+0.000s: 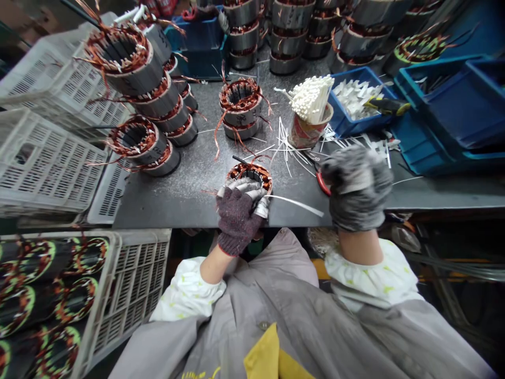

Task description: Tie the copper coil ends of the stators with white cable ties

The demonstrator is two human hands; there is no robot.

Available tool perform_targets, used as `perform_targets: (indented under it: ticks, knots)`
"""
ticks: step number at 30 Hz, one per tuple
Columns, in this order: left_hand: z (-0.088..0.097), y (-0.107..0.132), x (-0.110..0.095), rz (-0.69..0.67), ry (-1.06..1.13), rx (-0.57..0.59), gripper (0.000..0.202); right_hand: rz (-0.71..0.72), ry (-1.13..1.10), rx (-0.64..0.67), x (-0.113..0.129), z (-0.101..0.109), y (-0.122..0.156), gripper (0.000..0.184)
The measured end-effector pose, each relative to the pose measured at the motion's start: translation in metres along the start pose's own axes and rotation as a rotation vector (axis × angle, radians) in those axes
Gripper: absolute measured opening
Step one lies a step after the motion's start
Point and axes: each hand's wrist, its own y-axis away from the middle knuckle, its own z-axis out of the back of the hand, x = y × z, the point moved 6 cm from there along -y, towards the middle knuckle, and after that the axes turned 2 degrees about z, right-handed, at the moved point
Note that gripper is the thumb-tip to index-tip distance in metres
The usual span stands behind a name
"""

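Observation:
In a dark knit glove with pale fingertips, my left hand (241,208) is closed over the near left rim of a motor stator (265,176) wound with copper wire, by the front edge of the bench. A white strip (298,204) runs out to the right from beside that stator. My right hand (357,184), in a grey glove, is smeared by motion above the bench to the right; its fingers are not clear. Just left of it lie red-handled pliers (322,183). Behind these is a cup (306,131) packed with white tubes (311,97).
Stacked stators (145,87) stand at the left, another pair (241,108) in the middle, more along the back. A blue bin (343,118) holds white pieces, with a yellow-black tool (389,105) across it. Blue trays (430,147) are at right, plastic crates (51,163) at left.

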Motion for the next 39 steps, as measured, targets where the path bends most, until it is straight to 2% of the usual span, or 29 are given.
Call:
perform_targets:
  ticks: [2,5,8,11,13,16,19,22,26,28,30,34,37,39]
  knots:
    - [-0.002,0.001,0.000,-0.018,-0.017,0.001,0.021,0.098,0.153,0.175,0.000,-0.010,0.001,0.024]
    - [-0.005,0.002,0.000,-0.040,-0.064,-0.014,0.024,0.270,0.374,0.510,-0.004,-0.039,0.014,0.030]
    - [-0.009,0.002,0.003,-0.017,-0.113,-0.019,0.018,0.344,0.448,0.625,-0.007,-0.055,0.018,0.035]
    - [-0.013,0.002,0.008,0.045,-0.126,0.008,0.019,0.343,0.453,0.689,-0.006,-0.063,0.013,0.036]
    - [-0.015,0.003,0.009,0.062,-0.123,0.008,0.019,0.348,0.471,0.691,-0.004,-0.069,0.009,0.035]
    - [-0.015,0.003,0.007,0.053,-0.100,-0.010,0.018,0.348,0.537,0.598,-0.002,-0.082,0.003,0.034]
    - [-0.010,0.006,0.003,0.010,-0.074,-0.006,0.017,0.220,0.490,0.457,-0.008,-0.085,0.000,0.033]
    - [0.002,0.013,0.003,-0.085,-0.092,0.039,0.025,0.108,0.319,0.385,-0.013,-0.074,0.008,0.028]
    - [0.022,0.022,0.017,-0.177,-0.195,0.090,0.045,0.090,0.203,0.480,-0.010,-0.069,0.028,0.037]
    - [0.026,0.018,0.024,-0.220,-0.235,0.134,0.043,0.068,0.218,0.519,-0.009,-0.075,0.034,0.038]
    - [0.026,0.008,0.030,-0.231,-0.248,0.178,0.035,0.021,0.242,0.520,-0.011,-0.081,0.034,0.032]
    - [0.023,-0.013,0.034,-0.281,-0.148,0.225,0.023,-0.021,0.242,0.554,-0.017,-0.085,0.023,0.023]
    - [0.022,-0.013,0.035,-0.347,-0.056,0.223,0.021,-0.018,0.232,0.588,-0.019,-0.082,0.017,0.018]
    - [0.022,-0.008,0.035,-0.405,-0.049,0.233,0.026,-0.021,0.258,0.598,-0.019,-0.081,0.016,0.016]
